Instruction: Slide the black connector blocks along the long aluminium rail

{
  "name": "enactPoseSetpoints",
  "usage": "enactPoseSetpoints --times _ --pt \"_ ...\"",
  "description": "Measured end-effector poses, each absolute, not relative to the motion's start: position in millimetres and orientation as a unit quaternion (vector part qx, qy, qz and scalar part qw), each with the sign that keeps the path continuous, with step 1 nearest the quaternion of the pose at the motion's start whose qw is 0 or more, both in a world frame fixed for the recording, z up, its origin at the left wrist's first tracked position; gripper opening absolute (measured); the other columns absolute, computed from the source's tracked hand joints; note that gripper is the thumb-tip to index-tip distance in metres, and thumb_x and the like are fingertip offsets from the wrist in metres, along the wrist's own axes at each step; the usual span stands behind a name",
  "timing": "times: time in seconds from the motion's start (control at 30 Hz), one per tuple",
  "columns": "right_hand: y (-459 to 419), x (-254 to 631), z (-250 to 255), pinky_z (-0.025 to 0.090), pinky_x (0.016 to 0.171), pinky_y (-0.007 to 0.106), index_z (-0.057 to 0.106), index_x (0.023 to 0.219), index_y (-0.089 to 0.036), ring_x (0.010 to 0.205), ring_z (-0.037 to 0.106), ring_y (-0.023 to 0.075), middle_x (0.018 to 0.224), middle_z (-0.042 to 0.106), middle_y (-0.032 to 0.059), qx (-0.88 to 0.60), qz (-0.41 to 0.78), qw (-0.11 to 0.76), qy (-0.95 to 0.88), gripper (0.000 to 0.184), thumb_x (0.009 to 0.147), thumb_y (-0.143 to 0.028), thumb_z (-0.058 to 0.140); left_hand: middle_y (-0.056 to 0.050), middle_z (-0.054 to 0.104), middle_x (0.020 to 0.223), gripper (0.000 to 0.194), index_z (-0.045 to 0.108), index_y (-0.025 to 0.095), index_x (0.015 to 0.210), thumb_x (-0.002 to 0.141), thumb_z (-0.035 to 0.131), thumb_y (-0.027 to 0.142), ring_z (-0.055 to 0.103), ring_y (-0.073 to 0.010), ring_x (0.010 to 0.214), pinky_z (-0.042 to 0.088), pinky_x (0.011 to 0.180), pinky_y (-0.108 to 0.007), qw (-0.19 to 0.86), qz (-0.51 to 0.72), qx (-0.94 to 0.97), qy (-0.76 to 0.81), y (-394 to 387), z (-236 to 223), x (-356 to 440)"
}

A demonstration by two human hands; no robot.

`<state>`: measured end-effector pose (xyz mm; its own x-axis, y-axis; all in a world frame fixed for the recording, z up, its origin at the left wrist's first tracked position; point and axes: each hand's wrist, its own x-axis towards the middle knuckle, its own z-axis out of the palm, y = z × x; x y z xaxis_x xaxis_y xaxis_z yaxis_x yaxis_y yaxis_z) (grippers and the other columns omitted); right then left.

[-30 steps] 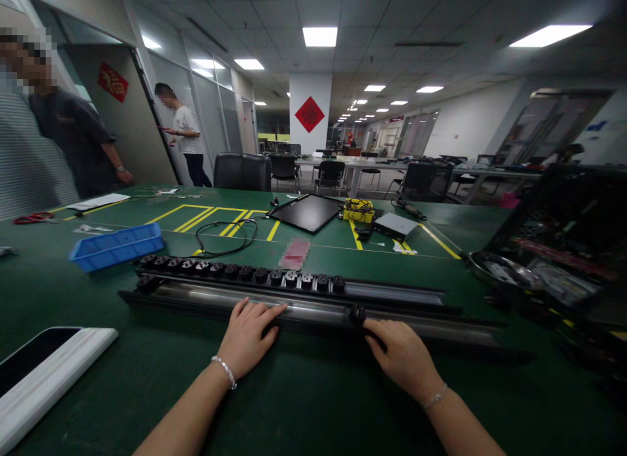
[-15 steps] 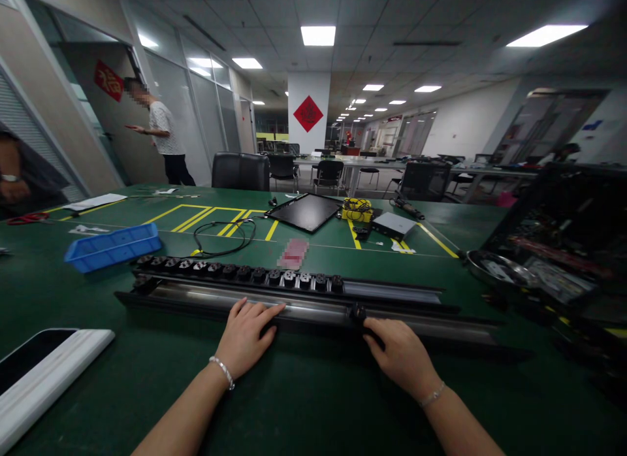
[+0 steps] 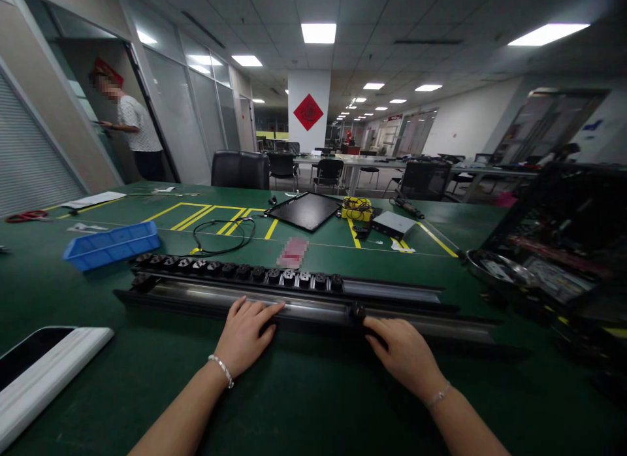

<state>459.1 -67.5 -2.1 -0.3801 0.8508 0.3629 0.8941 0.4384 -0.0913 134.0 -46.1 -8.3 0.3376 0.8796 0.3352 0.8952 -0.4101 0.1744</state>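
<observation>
A long black metal channel (image 3: 206, 301) with a bright silver inside lies across the green table in front of me. My left hand (image 3: 247, 332) rests flat on its near edge, fingers spread and holding nothing. Toward the right part of the channel sits one small black socket module (image 3: 357, 311). My right hand (image 3: 404, 351) has its fingertips on the right side of that module, index finger against it and thumb curled below. Just behind runs a second black channel (image 3: 392, 291), parallel to the first, carrying a row of black socket modules (image 3: 243, 272) along its left and middle.
A blue plastic bin (image 3: 112, 245) and a looped black cable (image 3: 223, 237) lie beyond the channels. Farther back are a black panel (image 3: 306, 212), a yellow box (image 3: 357, 209) and a grey box (image 3: 393, 225). A metal bowl (image 3: 497, 266) stands right; a white device (image 3: 53, 377) lies left.
Both hands, the channels and the small module have stayed almost where they were. In the background, a walking person has moved left toward the doorway, and the arm at the far left is gone.
</observation>
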Motion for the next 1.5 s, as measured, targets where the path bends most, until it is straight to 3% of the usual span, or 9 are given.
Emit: enactPoseSetpoints --times 1.1,1.5 --pt "-68 454 1 0.04 0.071 0.03 0.059 0.092 -0.022 0.075 0.059 0.0162 0.084 0.066 0.0032 -0.551 -0.042 0.172 -0.816 0.017 0.08 -0.022 0.046 0.002 0.06 0.088 0.042 0.05 0.036 0.121 0.081 0.048 0.024 0.054 -0.0172 0.09 0.024 0.1 -0.045 0.024 -0.187 -0.816 -0.546 -48 -5 135" --pt "-67 469 1 0.043 0.072 0.032 0.057 0.107 -0.026 0.077 0.06 0.0162 0.084 0.067 0.001 -0.521 -0.055 0.169 -0.835 0.028 0.08 -0.024 0.049 0.002 0.061 0.089 0.042 0.049 0.036 0.121 0.081 0.049 0.025 0.054 -0.0176 0.089 0.023 0.101 -0.046 0.02 -0.192 -0.818 -0.542 -47 -7 133"
